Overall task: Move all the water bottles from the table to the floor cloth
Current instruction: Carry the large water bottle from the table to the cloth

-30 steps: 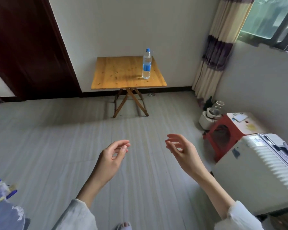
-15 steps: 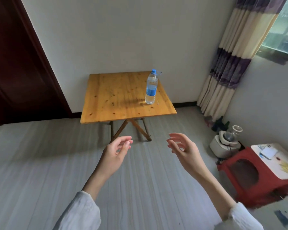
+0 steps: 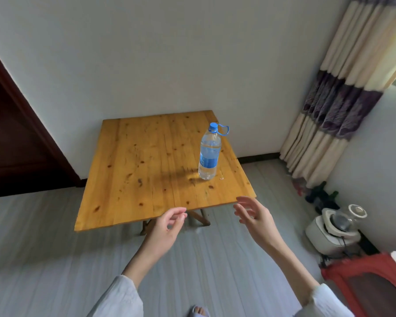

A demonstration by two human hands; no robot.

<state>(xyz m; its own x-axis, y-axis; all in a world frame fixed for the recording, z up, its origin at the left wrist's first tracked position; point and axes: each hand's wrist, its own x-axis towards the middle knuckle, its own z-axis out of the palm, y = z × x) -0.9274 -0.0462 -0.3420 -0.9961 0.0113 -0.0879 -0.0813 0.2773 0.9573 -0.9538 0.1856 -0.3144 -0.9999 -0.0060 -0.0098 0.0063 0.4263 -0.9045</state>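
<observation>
Left hand (image 3: pixel 167 227) and right hand (image 3: pixel 253 215) empty, fingers loosely curled, raised at near table (image 3: pixel 128 179) edge, likely readying a reach | 1 water bottle (image 3: pixel 209 154) upright on tabletop, beyond right hand, not touched | floor cloth not in view; bottle's blue cap loop partly blurred; table legs mostly hidden.

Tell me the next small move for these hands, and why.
Probably reach the right hand forward to grip the water bottle. It stands upright on the table toward its right side, nearer that hand; both hands are empty, and the left hand hovers at the near edge.
</observation>
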